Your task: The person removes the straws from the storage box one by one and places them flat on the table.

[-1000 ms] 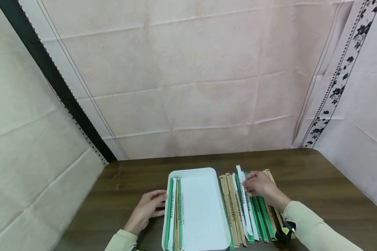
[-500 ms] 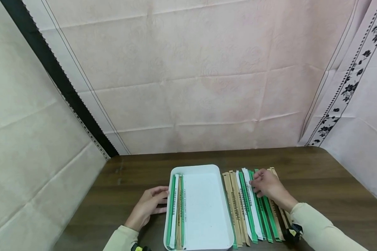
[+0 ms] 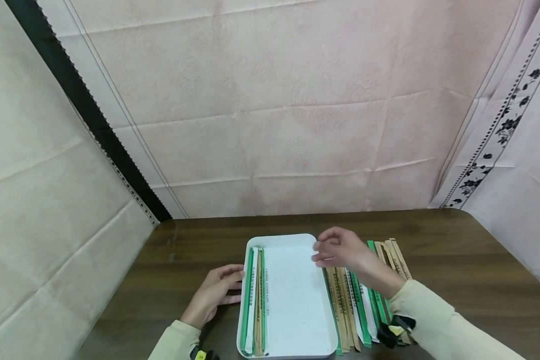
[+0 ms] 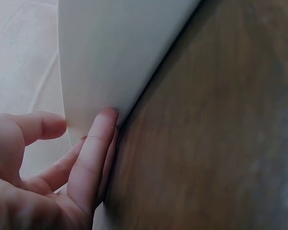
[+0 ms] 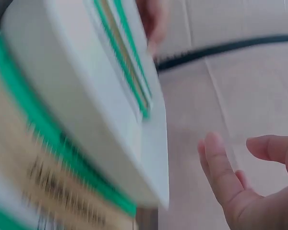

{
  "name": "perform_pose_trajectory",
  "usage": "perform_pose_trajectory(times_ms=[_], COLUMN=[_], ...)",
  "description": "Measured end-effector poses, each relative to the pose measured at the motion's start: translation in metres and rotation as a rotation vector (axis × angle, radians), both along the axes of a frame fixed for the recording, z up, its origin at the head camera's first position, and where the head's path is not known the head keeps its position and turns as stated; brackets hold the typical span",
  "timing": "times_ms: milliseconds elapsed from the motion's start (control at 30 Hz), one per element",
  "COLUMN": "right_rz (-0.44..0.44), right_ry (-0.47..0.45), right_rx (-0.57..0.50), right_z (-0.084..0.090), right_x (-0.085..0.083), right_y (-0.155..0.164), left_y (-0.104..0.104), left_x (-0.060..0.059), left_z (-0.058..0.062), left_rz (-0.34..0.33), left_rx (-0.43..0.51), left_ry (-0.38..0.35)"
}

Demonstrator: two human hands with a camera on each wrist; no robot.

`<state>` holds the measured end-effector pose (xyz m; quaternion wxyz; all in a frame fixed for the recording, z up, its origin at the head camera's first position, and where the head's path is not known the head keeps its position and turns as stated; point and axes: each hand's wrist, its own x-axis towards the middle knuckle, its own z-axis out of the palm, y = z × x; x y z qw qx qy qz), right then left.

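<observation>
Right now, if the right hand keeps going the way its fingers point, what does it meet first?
Probably the tray: the right hand hovers at its right rim, fingers pointing left over the bare floor. Height above it is unclear.

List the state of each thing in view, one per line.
Tray: flat on the table, three wrapped chopstick sleeves along its left side, the rest bare.
Sleeves in tray: lying lengthwise, side by side.
Sleeves on table: in a row right of the tray.
Left hand: fingers touching the tray's left wall.
Right hand: open, holding nothing, above the tray's right rim.
</observation>
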<state>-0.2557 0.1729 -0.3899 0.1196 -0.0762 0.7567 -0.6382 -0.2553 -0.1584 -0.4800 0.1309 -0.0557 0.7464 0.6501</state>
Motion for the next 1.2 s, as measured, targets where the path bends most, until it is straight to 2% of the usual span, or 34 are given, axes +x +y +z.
perform_pose_trajectory(times_ms=[67,300,567,900,1200], right_rz=[0.007,-0.004,0.055,0.005,0.012], right_ry=[-0.023,-0.085,-0.166,-0.136,-0.105], right_rx=[-0.014,0.058,0.077,0.177,0.186], right_z=[0.000,-0.016,-0.036,-0.050,-0.051], right_x=[-0.001,-0.005,-0.014,-0.016,-0.025], right_y=[-0.019,-0.080,-0.128,-0.143,-0.154], left_y=[0.001,0.002,-0.001,-0.002,-0.002], left_x=[-0.001,-0.003,-0.002,0.002,0.001], left_z=[0.002,0.005,0.005,0.001,0.001], left_rz=[-0.003,-0.012,-0.022,-0.037,-0.033], left_rx=[-0.004,0.003,0.028,0.040,0.036], left_ry=[-0.001,0.017,0.011,0.003,-0.002])
